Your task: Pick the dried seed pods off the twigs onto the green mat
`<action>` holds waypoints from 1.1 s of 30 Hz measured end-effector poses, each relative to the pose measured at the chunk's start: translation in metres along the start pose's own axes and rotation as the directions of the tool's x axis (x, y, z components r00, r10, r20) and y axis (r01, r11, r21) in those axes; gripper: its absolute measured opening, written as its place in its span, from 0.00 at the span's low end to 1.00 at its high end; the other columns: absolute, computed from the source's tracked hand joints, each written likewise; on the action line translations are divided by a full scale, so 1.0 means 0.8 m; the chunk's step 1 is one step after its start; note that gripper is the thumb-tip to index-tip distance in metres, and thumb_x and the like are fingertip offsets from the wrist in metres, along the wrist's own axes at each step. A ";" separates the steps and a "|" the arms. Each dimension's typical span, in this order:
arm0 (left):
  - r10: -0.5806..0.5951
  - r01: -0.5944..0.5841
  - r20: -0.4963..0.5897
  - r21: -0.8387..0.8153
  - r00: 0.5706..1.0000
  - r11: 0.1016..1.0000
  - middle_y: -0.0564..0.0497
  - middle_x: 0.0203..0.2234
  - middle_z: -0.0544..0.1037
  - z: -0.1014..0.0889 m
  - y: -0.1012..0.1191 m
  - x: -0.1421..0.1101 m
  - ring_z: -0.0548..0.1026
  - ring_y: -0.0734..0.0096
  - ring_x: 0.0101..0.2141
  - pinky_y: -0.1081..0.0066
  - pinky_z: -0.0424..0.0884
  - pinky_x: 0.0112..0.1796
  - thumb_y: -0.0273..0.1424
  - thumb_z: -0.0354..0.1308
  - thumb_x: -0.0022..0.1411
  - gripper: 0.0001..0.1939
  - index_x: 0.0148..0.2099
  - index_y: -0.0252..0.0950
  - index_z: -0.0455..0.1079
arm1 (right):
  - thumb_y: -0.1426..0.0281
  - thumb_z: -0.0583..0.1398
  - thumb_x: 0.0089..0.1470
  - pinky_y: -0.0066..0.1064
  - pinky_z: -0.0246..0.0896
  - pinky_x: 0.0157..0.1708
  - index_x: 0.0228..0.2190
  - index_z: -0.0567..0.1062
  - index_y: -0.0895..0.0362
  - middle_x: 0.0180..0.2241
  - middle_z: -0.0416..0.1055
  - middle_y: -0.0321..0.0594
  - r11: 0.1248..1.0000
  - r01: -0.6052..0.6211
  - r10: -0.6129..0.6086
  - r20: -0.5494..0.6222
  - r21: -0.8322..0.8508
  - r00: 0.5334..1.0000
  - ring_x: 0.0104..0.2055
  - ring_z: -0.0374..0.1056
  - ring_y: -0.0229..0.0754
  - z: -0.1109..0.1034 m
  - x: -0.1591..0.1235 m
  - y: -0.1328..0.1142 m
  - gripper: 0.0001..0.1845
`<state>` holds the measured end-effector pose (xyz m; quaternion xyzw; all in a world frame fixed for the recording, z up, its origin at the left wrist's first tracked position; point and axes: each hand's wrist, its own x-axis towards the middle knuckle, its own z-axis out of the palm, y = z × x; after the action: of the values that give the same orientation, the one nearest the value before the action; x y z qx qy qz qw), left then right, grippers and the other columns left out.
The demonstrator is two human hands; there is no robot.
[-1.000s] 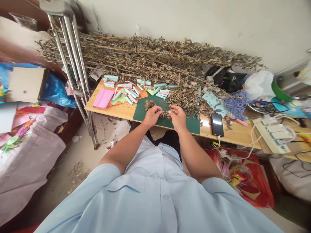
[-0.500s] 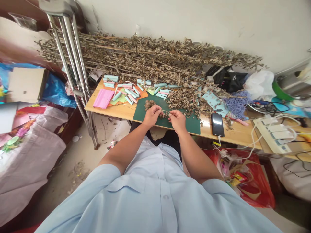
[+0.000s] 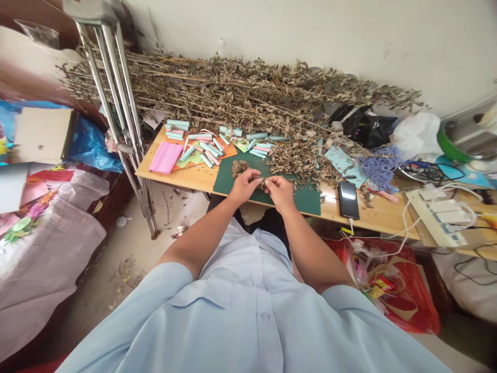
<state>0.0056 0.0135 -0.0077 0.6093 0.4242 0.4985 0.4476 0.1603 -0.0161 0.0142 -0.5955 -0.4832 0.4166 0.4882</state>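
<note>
nearest us, our left hand point(image 3: 244, 186) and right hand point(image 3: 281, 193) pinch narrowly on a dried leafy sprig point(image 3: 264, 182), just above a green cutting mat point(image 3: 306, 203). the sprig runs roughly left to right, and our fingers hide most of it. a small heap of dried leaves point(image 3: 239, 168) sits on the mat just left of our hands. farther left on the wooden table point(image 3: 186, 176) lie pale blue paper rolls point(image 3: 204, 148) and pink paper point(image 3: 165, 157). to the right is a black phone point(image 3: 348, 200). at the far edge, long dried branches point(image 3: 240, 88) run left to right along the wall, behind steel crutches point(image 3: 112, 98).
</note>
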 end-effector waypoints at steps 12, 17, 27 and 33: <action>0.046 -0.049 0.026 0.143 0.999 0.988 0.46 0.42 0.81 -0.001 0.010 -0.003 0.77 0.66 0.43 0.65 0.73 0.48 0.29 0.63 0.61 0.11 0.46 0.36 0.77 | 0.58 0.65 0.50 0.28 0.58 0.24 0.28 0.77 0.55 0.19 0.69 0.32 0.999 0.008 -0.007 -0.015 0.053 1.000 0.21 0.63 0.36 -0.004 0.001 0.005 0.13; 0.057 -0.061 0.027 0.178 0.998 0.982 0.46 0.41 0.81 -0.001 0.015 -0.003 0.77 0.67 0.41 0.66 0.73 0.46 0.29 0.62 0.61 0.10 0.45 0.35 0.77 | 0.58 0.65 0.49 0.29 0.60 0.24 0.29 0.77 0.56 0.19 0.70 0.33 1.000 0.000 0.001 -0.027 0.027 1.000 0.22 0.64 0.36 -0.005 0.002 0.001 0.13; 0.005 -0.011 0.035 0.171 0.999 0.985 0.48 0.39 0.81 -0.001 0.018 -0.003 0.77 0.68 0.39 0.70 0.73 0.43 0.33 0.58 0.66 0.10 0.46 0.34 0.76 | 0.59 0.65 0.49 0.31 0.66 0.28 0.32 0.78 0.56 0.26 0.75 0.36 0.999 0.039 -0.039 -0.072 0.005 0.997 0.24 0.68 0.37 -0.001 0.002 0.004 0.13; 0.013 -0.020 0.041 0.168 0.999 0.986 0.47 0.40 0.81 0.000 0.014 -0.003 0.77 0.69 0.38 0.70 0.73 0.43 0.31 0.59 0.65 0.10 0.46 0.34 0.76 | 0.55 0.66 0.47 0.34 0.70 0.31 0.35 0.79 0.56 0.32 0.78 0.39 0.999 0.036 -0.036 -0.041 -0.009 0.999 0.26 0.70 0.39 0.009 0.005 0.000 0.18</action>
<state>0.0057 0.0084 0.0025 0.6582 0.4507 0.4522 0.3989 0.1540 -0.0110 0.0130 -0.5972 -0.4855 0.3934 0.5028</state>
